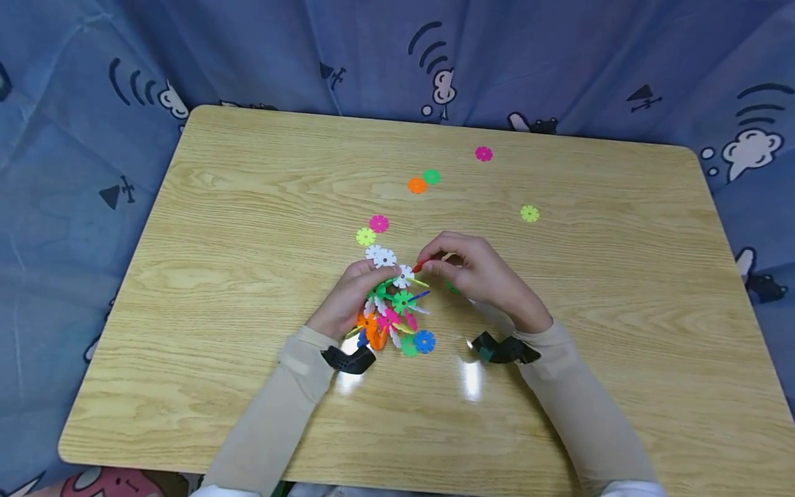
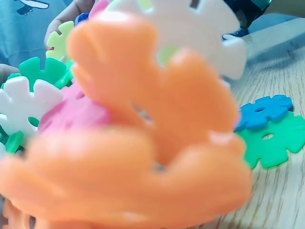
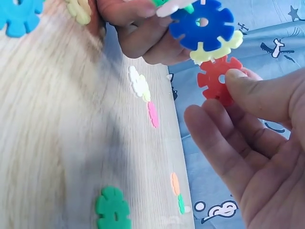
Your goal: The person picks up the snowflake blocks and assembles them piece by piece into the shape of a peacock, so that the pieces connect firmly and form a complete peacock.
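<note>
My left hand (image 1: 348, 297) grips a built-up cluster of slotted plastic snowflake discs (image 1: 388, 320) in green, white, pink, orange, yellow and blue. Between thumb and fingers, my right hand (image 1: 477, 268) pinches a red snowflake disc (image 3: 212, 81) beside the cluster's upper right side. In the right wrist view the red disc meets or overlaps a pale yellow disc (image 3: 224, 51), below a blue disc (image 3: 188, 31); whether the slots are joined I cannot tell. Orange discs (image 2: 157, 105) of the cluster fill the left wrist view, blurred, and hide the left fingers.
Loose white discs (image 1: 385, 258), a yellow disc (image 1: 366, 236) and a pink disc (image 1: 379, 223) lie just beyond the left hand. Farther back are orange (image 1: 417, 186), green (image 1: 432, 177) and magenta discs (image 1: 484, 154). A blue disc (image 1: 425, 341) overlaps a green one near the cluster.
</note>
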Available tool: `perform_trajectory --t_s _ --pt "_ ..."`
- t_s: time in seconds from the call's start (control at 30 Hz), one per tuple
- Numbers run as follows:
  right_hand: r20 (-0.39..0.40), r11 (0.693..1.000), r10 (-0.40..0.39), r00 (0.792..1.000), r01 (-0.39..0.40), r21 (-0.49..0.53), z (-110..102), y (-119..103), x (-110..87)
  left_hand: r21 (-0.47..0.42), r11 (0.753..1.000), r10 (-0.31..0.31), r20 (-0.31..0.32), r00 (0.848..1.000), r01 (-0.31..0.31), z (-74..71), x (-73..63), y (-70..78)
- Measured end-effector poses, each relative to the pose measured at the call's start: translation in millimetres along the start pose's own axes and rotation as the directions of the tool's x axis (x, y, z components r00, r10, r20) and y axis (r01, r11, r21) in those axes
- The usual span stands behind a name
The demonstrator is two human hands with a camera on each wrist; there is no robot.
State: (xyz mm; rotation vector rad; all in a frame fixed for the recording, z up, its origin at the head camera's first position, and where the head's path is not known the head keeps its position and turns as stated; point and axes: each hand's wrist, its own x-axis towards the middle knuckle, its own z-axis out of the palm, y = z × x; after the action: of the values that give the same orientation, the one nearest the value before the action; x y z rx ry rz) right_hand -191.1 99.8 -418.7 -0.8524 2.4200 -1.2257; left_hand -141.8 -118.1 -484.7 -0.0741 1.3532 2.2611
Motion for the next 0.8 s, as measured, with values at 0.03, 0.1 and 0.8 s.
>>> perform_trajectory --t_s 0.03,0.1,0.8 --pt "0.0 1.0 -0.007 1.0 0.007 -0.01 0 0 -0.2 -0.001 1.0 -0.002 0.003 1.0 0.002 0.4 0.1 0.1" --pt "0.0 0.999 -0.023 1.0 0.023 -0.033 1 -1 -0.4 0.004 1.0 -0.004 0.005 1.0 0.004 1.3 0.1 0.5" --pt "-0.051 0.99 -0.136 0.989 0.134 -0.036 14 2 3.0 0.059 0.998 0.03 -0.048 0.998 -0.027 0.9 1.3 1.1"
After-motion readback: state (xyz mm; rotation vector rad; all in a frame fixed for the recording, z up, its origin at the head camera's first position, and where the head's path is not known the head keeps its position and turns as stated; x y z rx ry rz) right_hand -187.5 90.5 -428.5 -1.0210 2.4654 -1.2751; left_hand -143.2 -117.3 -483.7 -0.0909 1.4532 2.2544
